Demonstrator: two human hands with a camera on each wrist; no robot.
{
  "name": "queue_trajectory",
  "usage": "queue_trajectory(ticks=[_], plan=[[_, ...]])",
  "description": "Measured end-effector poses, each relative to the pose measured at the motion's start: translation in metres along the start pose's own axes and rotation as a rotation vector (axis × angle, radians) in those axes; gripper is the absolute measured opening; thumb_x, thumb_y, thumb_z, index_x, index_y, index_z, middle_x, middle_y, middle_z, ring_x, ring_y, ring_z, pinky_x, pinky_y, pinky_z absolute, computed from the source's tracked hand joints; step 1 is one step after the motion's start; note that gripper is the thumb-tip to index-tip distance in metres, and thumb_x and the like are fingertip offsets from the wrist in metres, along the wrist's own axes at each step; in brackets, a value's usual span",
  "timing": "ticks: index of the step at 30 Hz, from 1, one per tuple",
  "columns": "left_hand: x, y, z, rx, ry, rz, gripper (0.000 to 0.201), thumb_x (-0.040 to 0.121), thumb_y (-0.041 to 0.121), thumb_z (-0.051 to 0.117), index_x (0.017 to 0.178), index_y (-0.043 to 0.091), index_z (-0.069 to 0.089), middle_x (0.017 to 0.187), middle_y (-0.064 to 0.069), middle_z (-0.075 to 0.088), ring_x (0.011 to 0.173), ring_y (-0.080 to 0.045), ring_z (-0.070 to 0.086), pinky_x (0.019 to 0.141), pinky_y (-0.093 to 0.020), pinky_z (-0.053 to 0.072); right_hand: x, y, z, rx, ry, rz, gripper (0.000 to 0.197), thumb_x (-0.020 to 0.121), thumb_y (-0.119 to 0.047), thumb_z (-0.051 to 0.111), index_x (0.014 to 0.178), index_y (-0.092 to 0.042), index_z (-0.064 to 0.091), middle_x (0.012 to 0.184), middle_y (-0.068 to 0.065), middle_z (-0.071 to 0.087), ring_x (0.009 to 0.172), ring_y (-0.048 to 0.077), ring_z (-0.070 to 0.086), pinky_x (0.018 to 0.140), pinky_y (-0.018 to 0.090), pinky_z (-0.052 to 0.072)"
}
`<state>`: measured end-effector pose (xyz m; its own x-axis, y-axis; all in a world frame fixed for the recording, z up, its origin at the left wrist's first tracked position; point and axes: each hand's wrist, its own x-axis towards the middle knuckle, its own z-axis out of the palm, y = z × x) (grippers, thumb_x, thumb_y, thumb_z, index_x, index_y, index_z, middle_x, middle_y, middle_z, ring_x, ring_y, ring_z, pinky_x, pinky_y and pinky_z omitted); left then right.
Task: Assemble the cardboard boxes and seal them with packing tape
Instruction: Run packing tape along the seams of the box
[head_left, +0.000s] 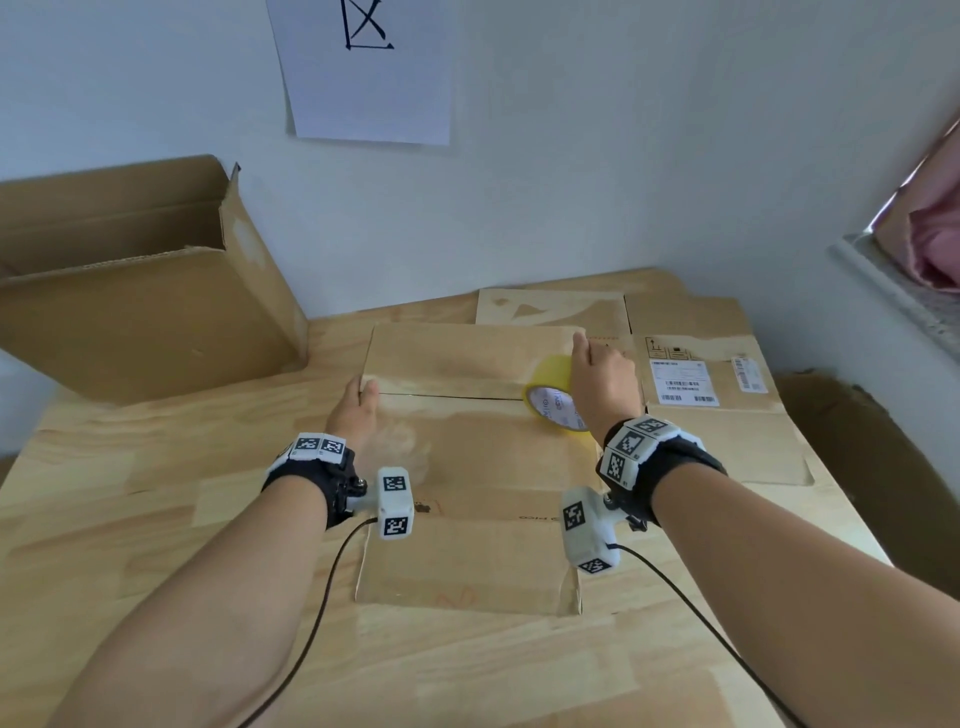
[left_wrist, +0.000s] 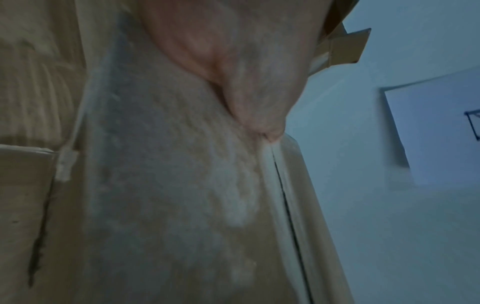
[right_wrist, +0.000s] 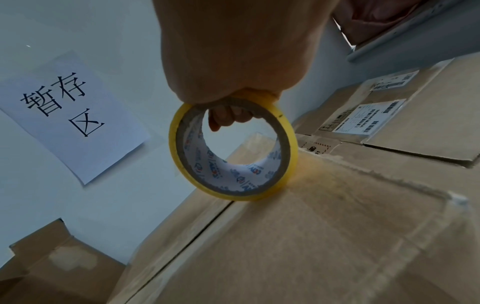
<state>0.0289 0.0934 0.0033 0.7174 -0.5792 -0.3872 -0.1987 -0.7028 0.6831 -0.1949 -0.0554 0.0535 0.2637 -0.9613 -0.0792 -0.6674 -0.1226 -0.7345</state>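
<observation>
Cardboard box: matt brown, flaps closed, centre of my wooden surface. Tape roll: yellow, printed core, on edge on the flap seam; my right hand has its fingers hooked through it. My left hand lies flat, fingers straight, at the seam's left end (blurred). Right: flattened box, labelled. Left: open carton. Wall: paper sign.

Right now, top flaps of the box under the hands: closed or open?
Closed. Both flaps lie flat on the box and meet at a thin dark seam; the tape roll stands on edge at its right end.
</observation>
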Motion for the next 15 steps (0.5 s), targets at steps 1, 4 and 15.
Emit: queue_trajectory(ticks=[1,4,15], plan=[[0.000,-0.001,0.001,0.007,0.011,0.011,0.050,0.104,0.039,0.023,0.150,0.021,0.021,0.154,-0.006,0.031,0.138,-0.029,0.033,0.109,-0.036,0.027,0.000,-0.001,0.001,-0.004,0.000,0.000,0.051,0.102,-0.035,0.029,0.058,-0.010,0.036,0.060,0.004,0.043,0.058,0.020,0.040,0.058,0.030,0.032],[0.001,-0.003,0.002,0.003,0.030,0.038,0.048,0.104,0.035,0.024,0.149,0.018,0.024,0.151,-0.008,0.035,0.136,-0.030,0.036,0.106,-0.035,0.029,0.000,-0.005,0.003,-0.025,0.013,-0.011,0.051,0.102,-0.034,0.029,0.057,-0.010,0.036,0.060,0.005,0.044,0.059,0.022,0.040,0.057,0.031,0.032],[0.010,-0.012,0.002,-0.043,0.018,0.052,0.050,0.104,0.036,0.020,0.151,0.019,0.018,0.153,-0.008,0.031,0.139,-0.028,0.032,0.110,-0.035,0.026,0.007,-0.040,0.029,0.153,-0.068,-0.145,0.052,0.097,-0.034,0.047,0.054,-0.016,0.024,0.051,-0.001,0.024,0.049,0.013,0.022,0.051,0.030,0.018]])
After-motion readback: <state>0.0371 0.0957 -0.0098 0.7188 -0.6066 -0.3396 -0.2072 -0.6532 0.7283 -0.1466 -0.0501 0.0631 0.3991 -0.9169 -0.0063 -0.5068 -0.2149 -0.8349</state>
